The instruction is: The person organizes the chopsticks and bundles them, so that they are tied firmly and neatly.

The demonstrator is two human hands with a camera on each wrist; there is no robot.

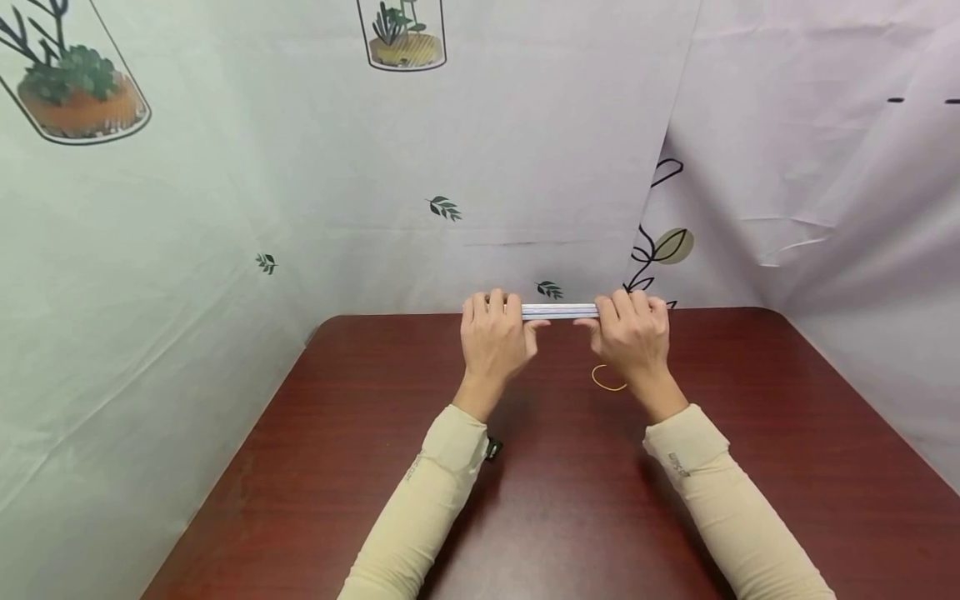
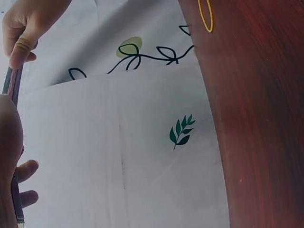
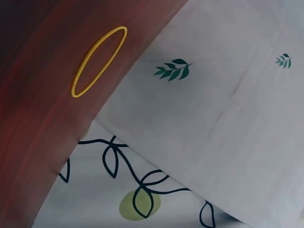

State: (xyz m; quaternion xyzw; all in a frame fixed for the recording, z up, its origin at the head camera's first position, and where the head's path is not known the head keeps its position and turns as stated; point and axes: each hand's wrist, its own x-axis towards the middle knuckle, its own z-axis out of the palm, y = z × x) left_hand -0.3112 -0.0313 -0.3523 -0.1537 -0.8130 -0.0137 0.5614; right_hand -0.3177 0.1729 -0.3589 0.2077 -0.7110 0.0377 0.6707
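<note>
Level above the far edge of the table, a bundle of slim sticks (image 1: 558,311) with pale white, blue and lilac stripes spans both hands. My left hand (image 1: 491,337) grips its left end, fingers curled over the top and thumb along the underside. At the other end my right hand (image 1: 633,333) holds it the same way. In the left wrist view the sticks (image 2: 17,202) look dark, and the fingers hide much of them. A yellow rubber band (image 3: 75,96) lies on the table below the right hand. Neither hand shows in the right wrist view.
The reddish-brown wooden table (image 1: 562,517) has rounded far corners. Pale cloth (image 1: 337,167) printed with plants and leaves hangs behind it and along its sides. A small black device (image 1: 492,449) sits at the left wrist.
</note>
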